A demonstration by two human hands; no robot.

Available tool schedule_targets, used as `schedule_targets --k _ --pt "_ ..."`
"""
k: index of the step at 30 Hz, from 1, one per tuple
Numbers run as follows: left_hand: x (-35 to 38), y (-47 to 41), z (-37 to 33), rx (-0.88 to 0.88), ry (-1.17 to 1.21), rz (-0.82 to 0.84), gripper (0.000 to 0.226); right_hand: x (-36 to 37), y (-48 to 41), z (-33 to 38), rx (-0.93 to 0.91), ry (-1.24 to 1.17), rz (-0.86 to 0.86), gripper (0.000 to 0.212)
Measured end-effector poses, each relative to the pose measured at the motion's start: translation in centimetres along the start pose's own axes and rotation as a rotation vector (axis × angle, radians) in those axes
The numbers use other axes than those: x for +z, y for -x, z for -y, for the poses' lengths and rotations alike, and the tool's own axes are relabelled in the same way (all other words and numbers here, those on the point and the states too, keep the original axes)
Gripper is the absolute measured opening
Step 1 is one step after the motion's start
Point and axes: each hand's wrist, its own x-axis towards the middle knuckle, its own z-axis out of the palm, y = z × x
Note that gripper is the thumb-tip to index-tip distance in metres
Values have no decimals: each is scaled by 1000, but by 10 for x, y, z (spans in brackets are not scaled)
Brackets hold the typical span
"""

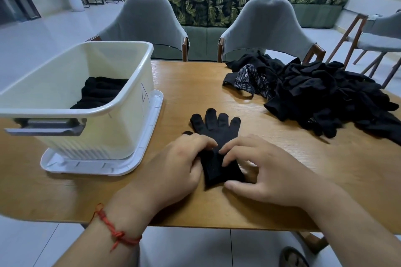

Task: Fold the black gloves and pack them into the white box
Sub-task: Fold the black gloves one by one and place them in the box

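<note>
Your left hand (184, 158) and right hand (267, 169) both pinch the black glove (217, 128) between them, cuff end, flat on table (282, 201); long axis runs away from your hands, glove tips far; white box (130, 115) sits up-left of left hand, so that hand's nearer for packing

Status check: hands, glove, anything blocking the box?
Left hand and right hand both grip the black glove at its cuff; glove flat, unfolded. White box open, packed gloves inside. Nothing between glove and box; loose glove pile off right.
</note>
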Motion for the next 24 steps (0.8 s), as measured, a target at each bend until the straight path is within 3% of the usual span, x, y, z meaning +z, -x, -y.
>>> schedule_targets --k 8,11,17,19,22,24 --pt "-7 2 -5 5 -45 77 55 18 -6 9 -87 220 -180 9" --pt "-11 4 -9 41 -84 131 57 18 -6 8 -37 168 -227 9" --pt "-1 -1 -5 38 -140 62 35 15 -5 8 -26 -58 -220 9" --pt "2 -2 -1 18 -120 27 34 9 -2 8 1 -121 -189 16" --pt "3 -3 2 6 -51 -24 30 2 1 4 72 -140 -122 46" --pt "3 -3 2 4 -23 -38 28 4 -1 -1 85 -63 -124 45"
